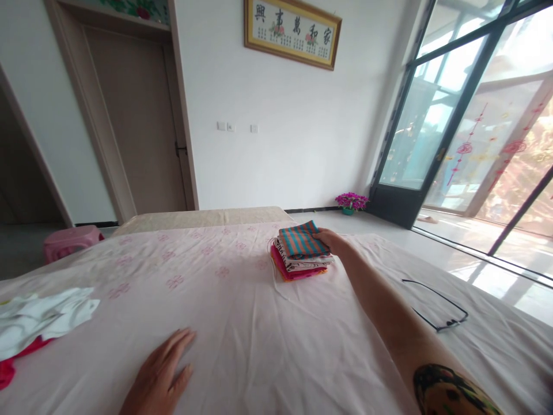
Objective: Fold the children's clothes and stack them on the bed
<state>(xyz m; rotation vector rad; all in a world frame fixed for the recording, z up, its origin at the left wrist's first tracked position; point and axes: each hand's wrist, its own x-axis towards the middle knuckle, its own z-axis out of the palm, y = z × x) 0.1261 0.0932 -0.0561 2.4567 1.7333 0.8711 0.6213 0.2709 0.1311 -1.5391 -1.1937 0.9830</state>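
A folded cloth with blue and orange stripes (301,240) tops a small stack of folded fabrics (299,273), which shows white patterned and pink layers beneath. My right hand (332,240) reaches across from the right and grips the striped cloth at its right edge, fingers closed; whether the cloth rests fully on the stack I cannot tell. My left hand (162,366) lies on the pale sheet (246,328) at the lower left, fingers stretched out and holding nothing.
White crumpled clothing (56,316) lies at the left edge, with a red garment (28,350) under it. Eyeglasses (451,321) rest on the sheet beside my right forearm. A pink stool (71,239) stands beyond the left side; pink flowers (351,202) are on the floor behind.
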